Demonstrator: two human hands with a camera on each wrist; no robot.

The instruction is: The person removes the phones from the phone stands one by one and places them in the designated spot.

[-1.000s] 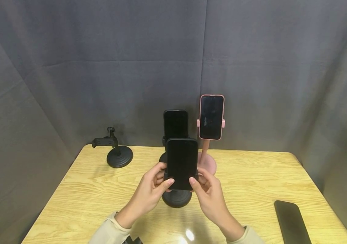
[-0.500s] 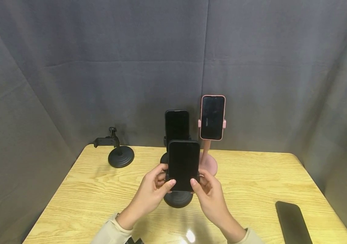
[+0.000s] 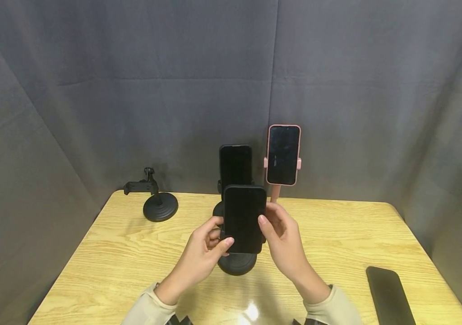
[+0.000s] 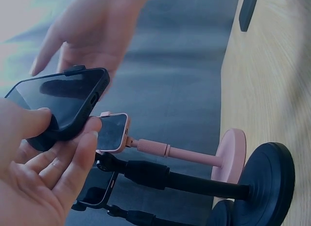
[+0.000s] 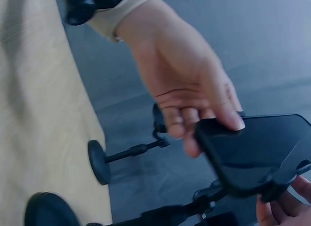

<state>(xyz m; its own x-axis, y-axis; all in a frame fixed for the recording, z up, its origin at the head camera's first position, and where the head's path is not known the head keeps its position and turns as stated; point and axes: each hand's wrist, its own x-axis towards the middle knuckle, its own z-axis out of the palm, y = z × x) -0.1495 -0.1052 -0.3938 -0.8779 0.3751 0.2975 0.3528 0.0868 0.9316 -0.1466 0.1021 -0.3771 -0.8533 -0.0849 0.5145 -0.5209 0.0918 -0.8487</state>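
Observation:
A black phone (image 3: pixel 244 216) stands upright in the clamp of a black phone stand (image 3: pixel 237 265) at the middle of the table. My left hand (image 3: pixel 198 255) holds its lower left side, thumb over the screen edge and fingers behind. At the phone's right edge is my right hand (image 3: pixel 287 237), thumb beside the screen, fingers extended alongside. The left wrist view shows a small clamp tab (image 4: pixel 75 69) on the phone's far edge, just in front of the right hand (image 4: pixel 99 29). In the right wrist view the left thumb (image 5: pixel 231 118) presses the phone's corner.
Behind stand another black phone (image 3: pixel 236 164) on a black stand and a pink-cased phone (image 3: pixel 284 155) on a pink stand. A phone stand with its clamp bare (image 3: pixel 160 206) is at the back left. A dark phone (image 3: pixel 390 295) lies flat at the right.
My right hand has moved up along the phone's right edge, its thumb coming off the lower screen corner. The left hand keeps its hold in the same place.

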